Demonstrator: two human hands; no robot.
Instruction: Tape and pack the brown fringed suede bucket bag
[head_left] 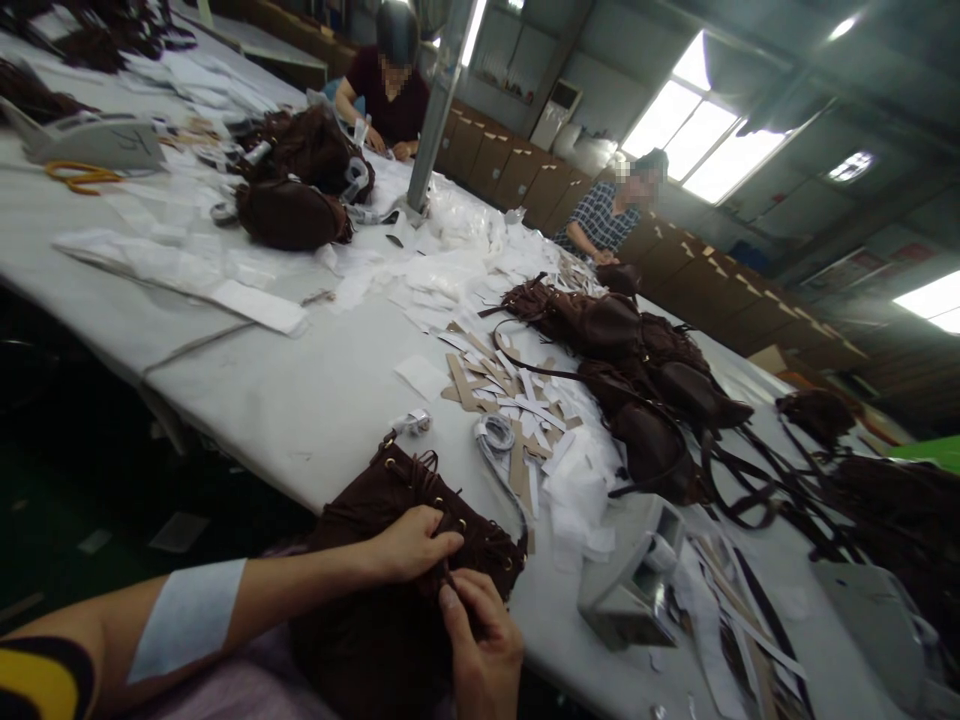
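Observation:
A dark brown drawstring bag [367, 500] with gold eyelets and fringe lies tilted over the table's near edge, its lower part toward my lap. My left hand [415, 545] is closed on the bag near its eyelet rim, thumb pointing right. Just below it, the thumb and fingers of my right hand [480, 625] pinch a thin dark cord or strip at the front of the bag. The exact ends of that cord are hidden by my fingers. A plastic-wrapped strap [495, 435] curls from the bag's right corner onto the table.
Paper and cardboard strips [517, 395] lie heaped beyond the bag. A grey tape dispenser [630, 575] stands to the right, near several brown bags [645, 380]. Orange-handled scissors [81, 178] lie far left. A metal post [442, 110] rises from the table [300, 400]. Two people work across it.

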